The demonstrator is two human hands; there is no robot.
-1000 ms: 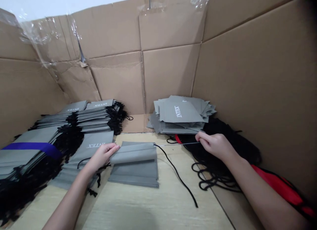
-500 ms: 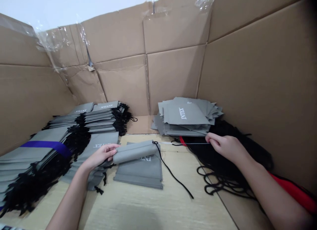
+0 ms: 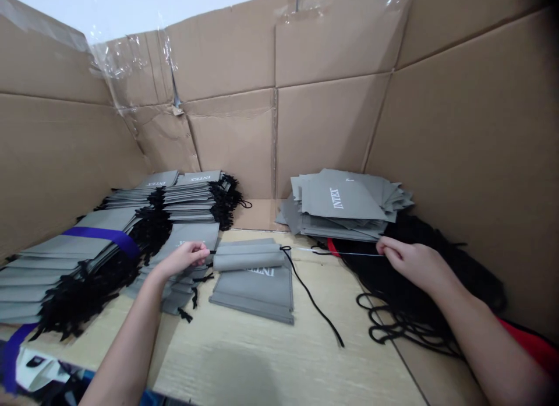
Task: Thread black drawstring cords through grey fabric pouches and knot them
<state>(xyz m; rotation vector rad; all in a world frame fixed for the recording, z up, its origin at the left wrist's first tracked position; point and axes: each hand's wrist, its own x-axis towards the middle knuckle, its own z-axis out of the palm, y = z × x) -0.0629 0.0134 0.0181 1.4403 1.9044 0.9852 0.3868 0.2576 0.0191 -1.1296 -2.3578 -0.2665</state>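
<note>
A grey non-woven drawstring bag (image 3: 251, 295) with white INTEX lettering lies flat on the pale wood table (image 3: 271, 365), its top hem rolled into a tube (image 3: 248, 257). My left hand (image 3: 183, 257) pinches the hem's left end. My right hand (image 3: 413, 261) grips a thin wire (image 3: 336, 251) that runs from the hem's right end. A black cord (image 3: 312, 301) leaves that same end and trails across the table toward me.
Stacks of grey bags with black cords (image 3: 187, 199) stand at the left, some under a purple strap (image 3: 102, 237). Loose grey bags (image 3: 343, 199) lie at the back right above a heap of black cords (image 3: 406, 278). Cardboard walls (image 3: 323, 132) surround the table, with red fabric (image 3: 533, 348) at the right.
My left hand has shifted from the top of the rolled hem to its left end. My right hand and the wire sit further right in the picture, and the whole view has shifted.
</note>
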